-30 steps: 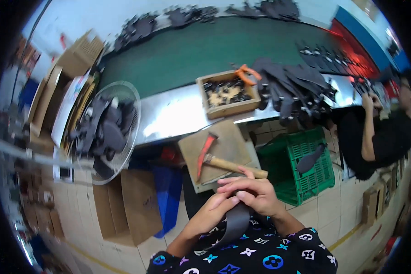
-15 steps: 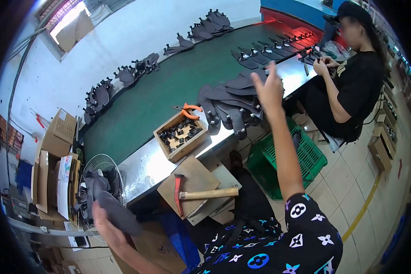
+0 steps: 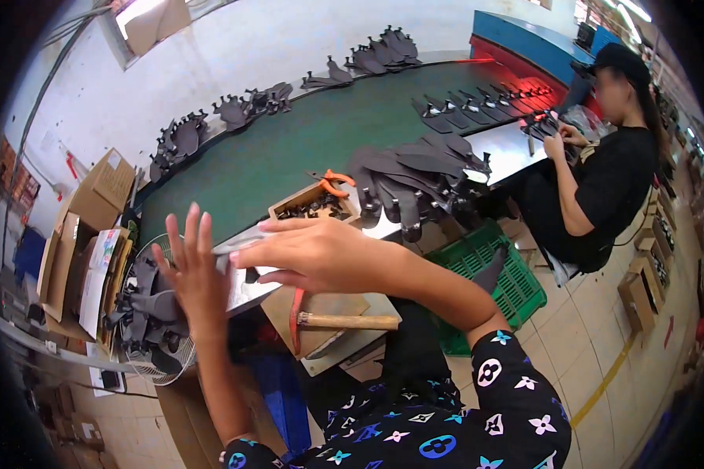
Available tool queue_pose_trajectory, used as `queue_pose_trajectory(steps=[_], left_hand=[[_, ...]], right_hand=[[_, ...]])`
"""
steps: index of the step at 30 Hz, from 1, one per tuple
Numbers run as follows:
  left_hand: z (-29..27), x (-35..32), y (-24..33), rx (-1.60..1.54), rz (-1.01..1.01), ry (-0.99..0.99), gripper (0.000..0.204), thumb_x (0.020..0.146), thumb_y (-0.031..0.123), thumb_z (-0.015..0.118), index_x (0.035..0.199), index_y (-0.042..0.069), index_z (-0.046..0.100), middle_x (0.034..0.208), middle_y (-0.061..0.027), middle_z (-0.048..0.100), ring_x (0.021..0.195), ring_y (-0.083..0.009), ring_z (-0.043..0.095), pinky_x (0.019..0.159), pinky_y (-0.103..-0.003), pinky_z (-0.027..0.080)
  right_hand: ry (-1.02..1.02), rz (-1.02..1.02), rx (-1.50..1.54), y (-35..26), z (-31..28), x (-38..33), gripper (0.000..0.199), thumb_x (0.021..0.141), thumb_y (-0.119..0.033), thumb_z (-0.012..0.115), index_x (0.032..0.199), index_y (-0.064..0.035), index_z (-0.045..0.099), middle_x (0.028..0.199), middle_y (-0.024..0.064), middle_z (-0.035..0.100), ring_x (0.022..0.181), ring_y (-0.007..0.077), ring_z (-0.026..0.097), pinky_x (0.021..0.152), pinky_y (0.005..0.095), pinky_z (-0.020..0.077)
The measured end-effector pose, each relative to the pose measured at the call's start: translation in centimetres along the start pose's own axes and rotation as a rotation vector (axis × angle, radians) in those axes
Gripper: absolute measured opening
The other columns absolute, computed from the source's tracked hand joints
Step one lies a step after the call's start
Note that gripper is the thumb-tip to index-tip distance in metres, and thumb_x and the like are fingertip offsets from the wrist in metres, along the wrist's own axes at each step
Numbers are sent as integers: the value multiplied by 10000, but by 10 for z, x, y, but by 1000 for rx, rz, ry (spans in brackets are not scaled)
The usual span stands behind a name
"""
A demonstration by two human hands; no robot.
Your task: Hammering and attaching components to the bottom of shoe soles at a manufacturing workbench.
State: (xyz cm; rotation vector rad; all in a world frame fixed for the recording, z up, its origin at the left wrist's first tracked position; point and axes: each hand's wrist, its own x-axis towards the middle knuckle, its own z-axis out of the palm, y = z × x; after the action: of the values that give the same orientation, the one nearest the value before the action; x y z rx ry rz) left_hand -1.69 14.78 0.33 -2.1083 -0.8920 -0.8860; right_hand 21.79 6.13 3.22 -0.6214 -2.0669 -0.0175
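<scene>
My left hand [image 3: 193,281] is raised beside the metal table edge, palm up with its fingers spread. My right hand [image 3: 313,252] reaches across to it, fingers stretched leftward and the thumb apart below. The hands nearly meet; a blurred grey patch shows between them, and I cannot make out what it is. Left of my left hand, dark grey sandal pieces [image 3: 152,303] fill a white wire basket [image 3: 181,361]. Behind my right hand stands a wooden box [image 3: 352,209] of small black parts, partly hidden, with orange-handled pliers [image 3: 336,184] on its rim.
A red-headed hammer [image 3: 344,321] lies on boards before me. Sandal pieces are piled [image 3: 407,176] on the table by a green belt [image 3: 305,148]. A green crate [image 3: 516,293] stands below. At right sits a co-worker [image 3: 610,164]. Cardboard boxes [image 3: 94,187] stand left.
My right hand has swung left and down from above the sandal pile. My left hand has come up from beside the basket, away from the sandal piece there. The view has shifted slightly.
</scene>
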Motion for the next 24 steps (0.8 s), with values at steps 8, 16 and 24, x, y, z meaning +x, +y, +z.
queue_pose_trajectory(steps=[8,16,24], left_hand=[[35,-131,-220,233,-295,-818,627,958,319,607,1476,38,394,1420,-135,508,1318,-284,458,1084,-561,286],[21,-110,-168,250,-280,-464,678,991,413,535,1539,72,329,1652,-112,211,1505,-332,218,1171,-611,133],[-28,-20,-58,-152,-124,-372,416,984,196,555,1386,95,533,1610,-109,312,1488,-319,262,1194,-529,122]], right_hand=[[192,1401,-1025,122,-175,-195,472,978,-416,572,1108,32,644,1057,270,690,1007,435,661,840,508,527],[461,1599,-350,168,-172,-261,419,790,-391,696,704,15,642,549,101,621,388,190,538,425,304,455],[41,1478,-188,209,-232,-230,393,823,-392,724,784,-7,656,623,50,590,525,156,541,489,307,448]])
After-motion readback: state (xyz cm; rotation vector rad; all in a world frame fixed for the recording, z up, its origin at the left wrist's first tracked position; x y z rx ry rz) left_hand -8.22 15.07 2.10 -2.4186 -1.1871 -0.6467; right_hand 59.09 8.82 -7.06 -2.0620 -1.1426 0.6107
